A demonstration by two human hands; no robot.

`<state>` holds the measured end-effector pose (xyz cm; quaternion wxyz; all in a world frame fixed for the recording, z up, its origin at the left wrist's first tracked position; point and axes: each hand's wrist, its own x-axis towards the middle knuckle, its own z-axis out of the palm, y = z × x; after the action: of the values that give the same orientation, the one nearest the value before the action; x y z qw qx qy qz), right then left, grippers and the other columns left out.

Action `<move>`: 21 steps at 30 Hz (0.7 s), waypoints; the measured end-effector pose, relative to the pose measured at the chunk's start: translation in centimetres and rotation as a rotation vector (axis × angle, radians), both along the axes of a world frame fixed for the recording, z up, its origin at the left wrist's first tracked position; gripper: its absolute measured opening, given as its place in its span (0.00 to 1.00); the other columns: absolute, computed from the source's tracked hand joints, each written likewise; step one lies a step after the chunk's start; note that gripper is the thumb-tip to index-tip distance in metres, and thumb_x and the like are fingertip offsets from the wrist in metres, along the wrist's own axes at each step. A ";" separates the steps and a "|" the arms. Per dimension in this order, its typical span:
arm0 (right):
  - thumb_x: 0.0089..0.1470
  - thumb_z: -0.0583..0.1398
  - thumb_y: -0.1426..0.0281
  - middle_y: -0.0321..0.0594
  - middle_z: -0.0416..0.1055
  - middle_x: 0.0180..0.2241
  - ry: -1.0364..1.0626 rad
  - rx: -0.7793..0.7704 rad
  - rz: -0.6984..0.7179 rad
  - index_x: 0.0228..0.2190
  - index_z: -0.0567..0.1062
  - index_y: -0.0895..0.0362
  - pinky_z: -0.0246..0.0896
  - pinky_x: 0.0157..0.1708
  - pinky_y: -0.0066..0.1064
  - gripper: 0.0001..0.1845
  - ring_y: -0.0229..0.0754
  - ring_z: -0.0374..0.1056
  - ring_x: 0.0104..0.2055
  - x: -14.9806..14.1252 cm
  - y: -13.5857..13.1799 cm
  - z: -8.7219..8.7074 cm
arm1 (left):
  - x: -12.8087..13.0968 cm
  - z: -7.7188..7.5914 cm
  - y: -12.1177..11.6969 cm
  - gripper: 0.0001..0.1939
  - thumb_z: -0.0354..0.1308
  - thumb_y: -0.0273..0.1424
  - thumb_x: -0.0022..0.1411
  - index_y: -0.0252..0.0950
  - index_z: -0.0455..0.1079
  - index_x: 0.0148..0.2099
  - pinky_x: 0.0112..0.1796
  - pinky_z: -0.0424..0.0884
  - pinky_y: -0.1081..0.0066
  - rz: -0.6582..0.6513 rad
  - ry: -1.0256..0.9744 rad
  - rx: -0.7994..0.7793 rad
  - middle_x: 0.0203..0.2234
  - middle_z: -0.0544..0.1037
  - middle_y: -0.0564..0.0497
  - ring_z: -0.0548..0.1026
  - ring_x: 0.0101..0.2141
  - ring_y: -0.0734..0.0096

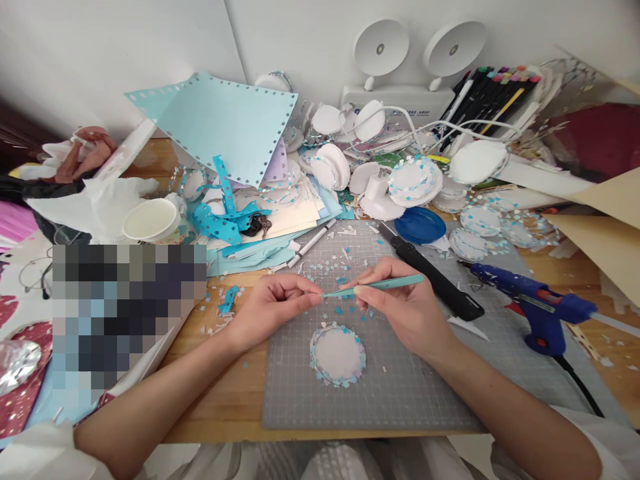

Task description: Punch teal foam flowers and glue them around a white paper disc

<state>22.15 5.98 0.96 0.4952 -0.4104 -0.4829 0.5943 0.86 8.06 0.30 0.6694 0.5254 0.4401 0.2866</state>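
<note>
My right hand (pixel 400 310) grips a slim teal tool (pixel 380 285) like a pen, its tip pointing left. My left hand (pixel 273 303) is closed in a pinch right at that tip; what it pinches is too small to name. Both hands hover over a grey cutting mat (pixel 400 393). Just below them on the mat lies a white round disc (pixel 337 355) edged with small blue and lilac paper flowers. Tiny blue paper bits (pixel 345 310) are scattered between my hands.
A blue glue gun (pixel 530 303) lies right, a black-handled tool (pixel 435 280) beside it. Behind sit a blue lid (pixel 420 225), white discs (pixel 415 181), light blue punched paper (pixel 230 123), a paper cup (pixel 151 220), markers (pixel 493 83), a white pen (pixel 313 242).
</note>
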 end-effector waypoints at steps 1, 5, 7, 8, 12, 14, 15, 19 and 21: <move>0.50 0.65 0.71 0.37 0.75 0.30 0.004 -0.008 0.004 0.26 0.73 0.56 0.66 0.27 0.27 0.05 0.35 0.70 0.28 0.0 0.0 0.0 | 0.0 0.0 0.0 0.16 0.64 0.41 0.54 0.32 0.75 0.34 0.22 0.50 0.77 0.000 -0.004 0.006 0.19 0.65 0.55 0.56 0.21 0.80; 0.50 0.65 0.71 0.38 0.76 0.30 0.016 -0.033 0.009 0.26 0.73 0.56 0.65 0.27 0.27 0.05 0.34 0.69 0.28 0.1 -0.1 -0.1 | 0.0 0.0 0.0 0.15 0.64 0.41 0.54 0.32 0.76 0.33 0.22 0.50 0.77 -0.002 -0.003 0.017 0.19 0.65 0.55 0.56 0.21 0.80; 0.50 0.65 0.71 0.35 0.74 0.26 0.031 -0.041 0.005 0.26 0.73 0.55 0.64 0.27 0.27 0.05 0.35 0.68 0.28 0.0 -0.1 -0.1 | 0.0 0.1 0.0 0.15 0.64 0.41 0.53 0.32 0.75 0.33 0.22 0.50 0.77 -0.002 0.002 0.018 0.19 0.65 0.55 0.56 0.21 0.80; 0.49 0.65 0.71 0.34 0.73 0.24 0.045 -0.048 0.001 0.26 0.73 0.55 0.63 0.26 0.26 0.05 0.35 0.68 0.28 0.0 -0.1 0.0 | 0.0 0.2 0.0 0.15 0.64 0.41 0.53 0.32 0.75 0.33 0.22 0.51 0.77 -0.002 0.006 0.021 0.19 0.65 0.55 0.56 0.21 0.80; 0.48 0.66 0.71 0.36 0.74 0.26 0.109 -0.098 -0.033 0.23 0.72 0.56 0.62 0.25 0.26 0.08 0.33 0.64 0.24 -0.2 0.1 0.4 | 0.1 0.4 0.1 0.15 0.63 0.41 0.54 0.32 0.76 0.33 0.22 0.51 0.77 -0.010 0.016 0.031 0.18 0.65 0.55 0.57 0.20 0.80; 0.47 0.66 0.71 0.35 0.74 0.25 0.123 -0.102 -0.059 0.23 0.72 0.56 0.61 0.24 0.26 0.07 0.32 0.63 0.23 -0.3 0.3 0.4 | 0.1 0.4 0.1 0.14 0.63 0.41 0.54 0.33 0.76 0.33 0.22 0.51 0.77 -0.010 0.010 0.030 0.19 0.66 0.55 0.57 0.21 0.80; 0.47 0.66 0.71 0.35 0.73 0.25 0.120 -0.088 -0.072 0.23 0.72 0.56 0.61 0.24 0.26 0.07 0.32 0.63 0.23 -0.2 0.3 0.3 | 0.0 0.3 0.0 0.14 0.63 0.41 0.54 0.33 0.76 0.33 0.23 0.51 0.77 -0.006 0.006 0.031 0.19 0.67 0.55 0.58 0.21 0.80; 0.49 0.65 0.72 0.34 0.72 0.27 -0.015 0.094 -0.145 0.25 0.73 0.54 0.65 0.30 0.30 0.05 0.36 0.68 0.29 0.0 0.3 0.2 | 0.0 0.4 0.0 0.14 0.63 0.41 0.54 0.33 0.76 0.34 0.24 0.54 0.77 0.010 0.011 0.025 0.22 0.70 0.53 0.61 0.23 0.79; 0.49 0.64 0.75 0.35 0.72 0.29 -0.159 0.260 -0.192 0.26 0.74 0.54 0.67 0.35 0.33 0.05 0.38 0.70 0.34 0.0 0.1 0.5 | 0.0 0.6 0.0 0.15 0.63 0.42 0.54 0.33 0.77 0.34 0.25 0.56 0.77 -0.002 0.006 0.013 0.23 0.72 0.52 0.63 0.24 0.78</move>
<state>22.12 6.12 1.48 0.5588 -0.4330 -0.5519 0.4423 0.89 8.07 0.90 0.6647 0.5310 0.4400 0.2873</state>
